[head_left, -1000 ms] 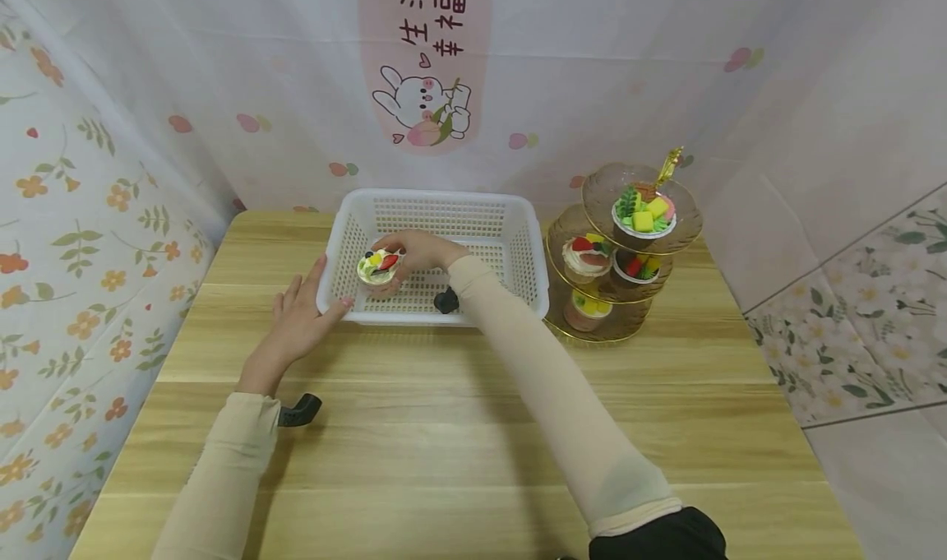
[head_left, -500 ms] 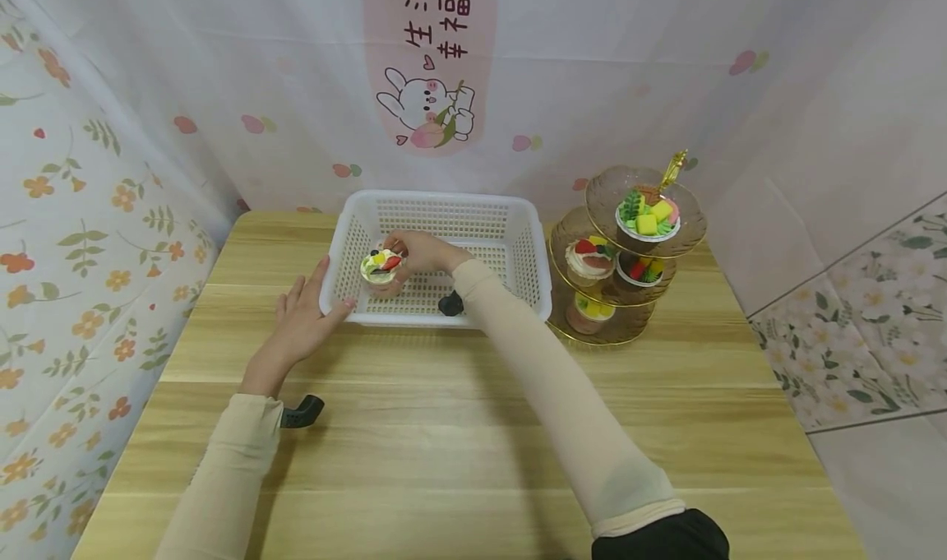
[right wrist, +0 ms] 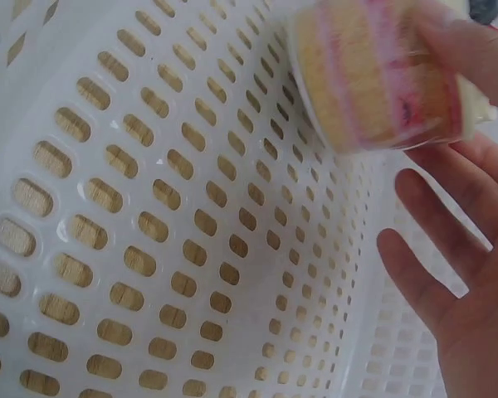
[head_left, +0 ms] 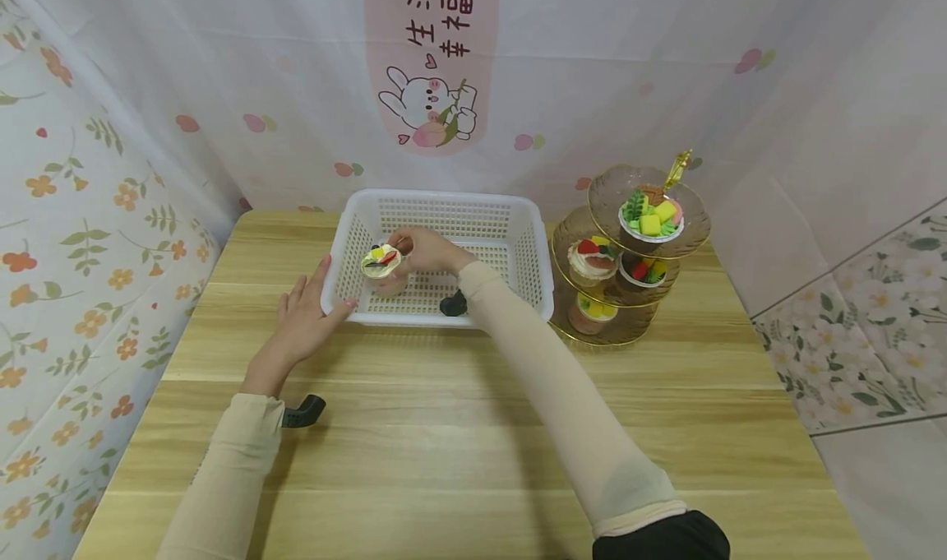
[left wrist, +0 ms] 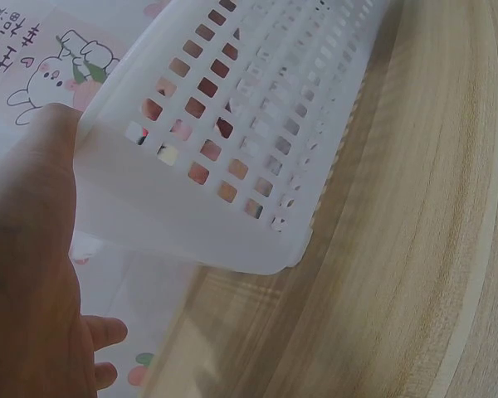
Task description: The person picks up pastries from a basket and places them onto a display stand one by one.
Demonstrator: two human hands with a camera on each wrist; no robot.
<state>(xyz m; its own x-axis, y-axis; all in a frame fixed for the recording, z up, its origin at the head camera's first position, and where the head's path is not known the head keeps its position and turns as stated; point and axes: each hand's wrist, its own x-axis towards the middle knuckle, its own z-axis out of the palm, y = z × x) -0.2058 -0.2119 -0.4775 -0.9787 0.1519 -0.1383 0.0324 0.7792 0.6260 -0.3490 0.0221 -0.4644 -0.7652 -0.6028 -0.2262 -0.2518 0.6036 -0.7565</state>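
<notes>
Inside the left part of the white plastic basket (head_left: 510, 293), a small cake cup (head_left: 381, 261) topped with cream and fruit is pinched between the thumb and fingers of my right hand (head_left: 429, 252). Its clear side shows yellow sponge and pink layers in the right wrist view, where the cake cup (right wrist: 382, 79) looks tilted; whether its base touches the basket floor I cannot tell. At the basket's front left corner, my left hand (head_left: 299, 321) touches the rim with fairly straight fingers, the thumb lying along the corner. The left wrist view shows that hand (left wrist: 29, 240) against the basket's outer wall (left wrist: 183, 215).
Right of the basket stands a tiered stand (head_left: 614, 330) with gold rims, bearing several cake cups, one on top being a green-topped cake cup (head_left: 649, 221). A patterned curtain (head_left: 288, 91) hangs behind the wooden table (head_left: 444, 428).
The cake cup has risen or shifted slightly toward the back of the basket in my right hand. My left hand stays at the basket corner.
</notes>
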